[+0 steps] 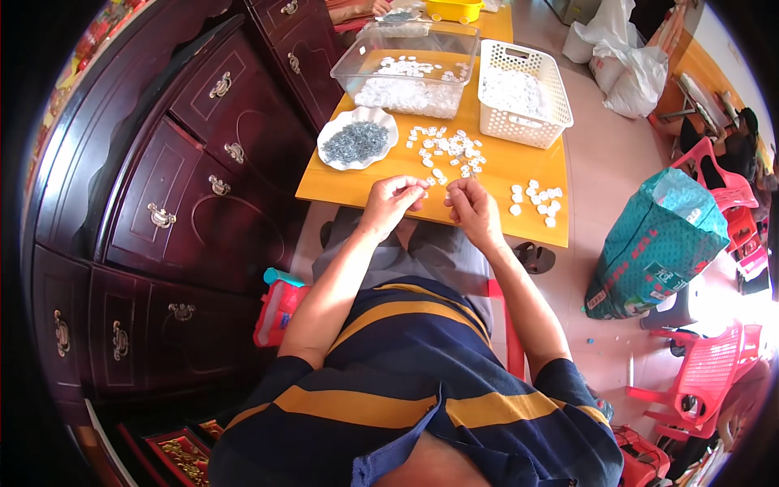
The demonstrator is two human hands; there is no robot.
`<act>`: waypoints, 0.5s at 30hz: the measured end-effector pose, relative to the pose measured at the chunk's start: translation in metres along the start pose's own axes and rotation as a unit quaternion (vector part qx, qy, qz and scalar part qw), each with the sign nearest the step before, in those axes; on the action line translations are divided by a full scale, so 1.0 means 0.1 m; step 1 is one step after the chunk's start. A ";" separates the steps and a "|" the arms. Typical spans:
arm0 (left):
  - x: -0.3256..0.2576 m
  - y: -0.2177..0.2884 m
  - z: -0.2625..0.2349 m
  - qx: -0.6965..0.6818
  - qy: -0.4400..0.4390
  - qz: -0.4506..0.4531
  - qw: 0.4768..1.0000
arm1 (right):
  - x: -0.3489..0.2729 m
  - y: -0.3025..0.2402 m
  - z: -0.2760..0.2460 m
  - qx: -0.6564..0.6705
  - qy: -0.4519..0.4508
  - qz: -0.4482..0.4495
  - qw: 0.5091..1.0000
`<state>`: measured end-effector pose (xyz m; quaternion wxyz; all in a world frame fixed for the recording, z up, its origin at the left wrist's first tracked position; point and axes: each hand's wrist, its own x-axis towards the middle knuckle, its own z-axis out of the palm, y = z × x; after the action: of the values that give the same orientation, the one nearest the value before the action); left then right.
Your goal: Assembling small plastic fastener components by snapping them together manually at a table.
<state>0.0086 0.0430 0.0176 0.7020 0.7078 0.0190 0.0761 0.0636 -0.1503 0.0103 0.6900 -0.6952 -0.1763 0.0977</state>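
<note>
Over the near edge of the yellow table [324,185], my left hand [391,204] is closed in a pinch, with a small white plastic piece [424,194] at its fingertips. My right hand [476,213] is pinched close beside it, a short gap away; what its fingers hold is too small to make out. Just beyond both hands lies a loose cluster of small white plastic pieces [454,148]. A second group of white pieces [542,197] sits to the right. A white scalloped dish [390,123] on the left holds a heap of small grey metal-looking parts [355,142].
Behind the cluster stand a clear plastic bin [349,71] and a cream perforated basket [527,134], both with white pieces inside. Dark wooden drawers [195,162] flank the left. On the right are a teal sack [649,243] and red plastic chairs [714,365]. Another person's hand [375,7] shows at the far end.
</note>
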 end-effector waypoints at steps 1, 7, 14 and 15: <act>0.00 0.00 0.01 0.007 0.013 0.008 1.000 | -0.02 0.00 0.01 0.014 -0.016 -0.001 1.000; -0.01 0.03 0.02 -0.031 0.013 -0.005 0.999 | -0.19 -0.05 -0.06 0.038 -0.070 0.028 0.996; -0.12 0.04 0.23 -0.095 -0.032 -0.079 0.992 | -0.43 -0.12 -0.17 0.075 -0.084 0.058 0.992; -0.14 0.03 0.26 -0.095 -0.033 -0.080 0.992 | -0.45 -0.13 -0.17 0.076 -0.082 0.054 0.992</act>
<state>-0.0016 0.0157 0.0191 0.7699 0.6365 0.0450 -0.0018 0.0276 -0.1835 0.0191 0.7181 -0.6386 -0.1863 0.2045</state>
